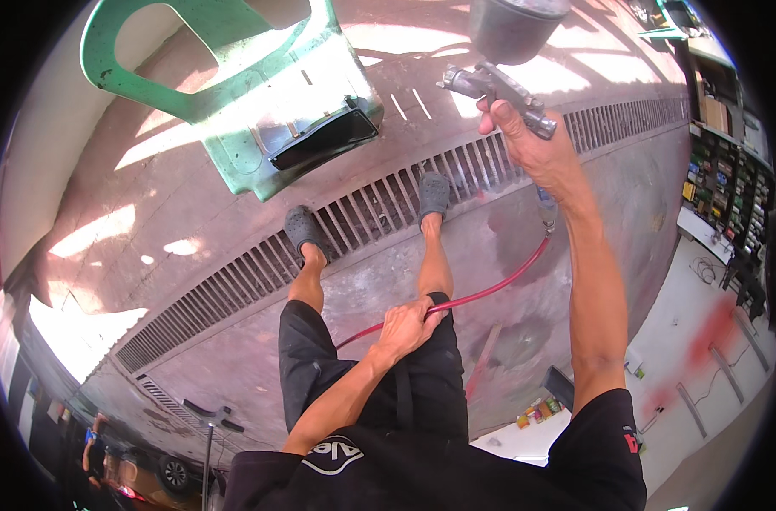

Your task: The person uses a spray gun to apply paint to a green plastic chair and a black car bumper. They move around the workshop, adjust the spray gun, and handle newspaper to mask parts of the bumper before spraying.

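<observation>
My right hand (pixel 531 145) is raised in front of me and grips a metal spray gun (pixel 493 87) with a dark cup (pixel 514 27) on top. A red air hose (pixel 490 289) runs down from the gun's base and across my thigh. My left hand (pixel 408 327) is closed around that hose near my waist. Ahead of the gun, a black glossy part (pixel 324 139) rests on the seat of a green plastic chair (pixel 235 94).
My feet in dark clogs (pixel 304 228) stand on a long metal floor grate (pixel 379 204) set in the concrete. Shelves of small boxes (pixel 729 183) line the right wall. A white board (pixel 524 443) with small bottles lies at lower right.
</observation>
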A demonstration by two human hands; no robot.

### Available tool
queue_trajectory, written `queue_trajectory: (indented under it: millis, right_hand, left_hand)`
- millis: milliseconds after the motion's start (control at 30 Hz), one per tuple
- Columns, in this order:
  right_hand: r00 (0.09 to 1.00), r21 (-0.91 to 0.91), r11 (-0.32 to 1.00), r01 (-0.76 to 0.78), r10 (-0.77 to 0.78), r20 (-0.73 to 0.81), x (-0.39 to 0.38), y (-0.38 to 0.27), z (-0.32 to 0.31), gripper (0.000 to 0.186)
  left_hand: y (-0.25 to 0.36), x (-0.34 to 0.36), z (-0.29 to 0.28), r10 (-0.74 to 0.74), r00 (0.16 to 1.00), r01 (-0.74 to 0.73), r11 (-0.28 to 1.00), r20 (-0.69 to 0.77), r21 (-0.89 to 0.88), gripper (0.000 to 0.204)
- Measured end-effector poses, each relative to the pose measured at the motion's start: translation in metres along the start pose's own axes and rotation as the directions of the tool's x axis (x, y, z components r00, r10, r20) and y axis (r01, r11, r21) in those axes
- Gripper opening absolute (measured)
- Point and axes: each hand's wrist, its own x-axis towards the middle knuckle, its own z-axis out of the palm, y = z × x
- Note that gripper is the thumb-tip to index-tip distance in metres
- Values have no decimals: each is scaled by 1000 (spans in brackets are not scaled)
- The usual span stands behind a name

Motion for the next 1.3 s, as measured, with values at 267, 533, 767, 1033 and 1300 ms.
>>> queue_trajectory:
  millis: [267, 533, 767, 1033, 1300]
  right_hand:
    - [939, -128, 979, 160, -111, 327, 113, 79, 2, 73]
    - [797, -8, 960, 280, -228, 560, 176, 112, 0, 72]
    - [747, 61, 962, 266, -246, 617, 208, 103, 21, 68]
    - [748, -28, 944, 328, -242, 619, 204, 109, 22, 62]
    - [638, -8, 937, 349, -231, 735, 165, 131, 6, 44]
  left_hand:
    - [85, 117, 77, -150, 987, 143, 983, -53, -117, 29]
    - [140, 186, 130, -285, 951, 247, 933, -121, -260, 32]
    - [155, 210, 135, -387, 915, 338, 889, -113, -309, 39]
    - [157, 222, 133, -390, 899, 313, 891, -200, -329, 36]
    - [161, 221, 147, -339, 924, 275, 911, -180, -306, 34]
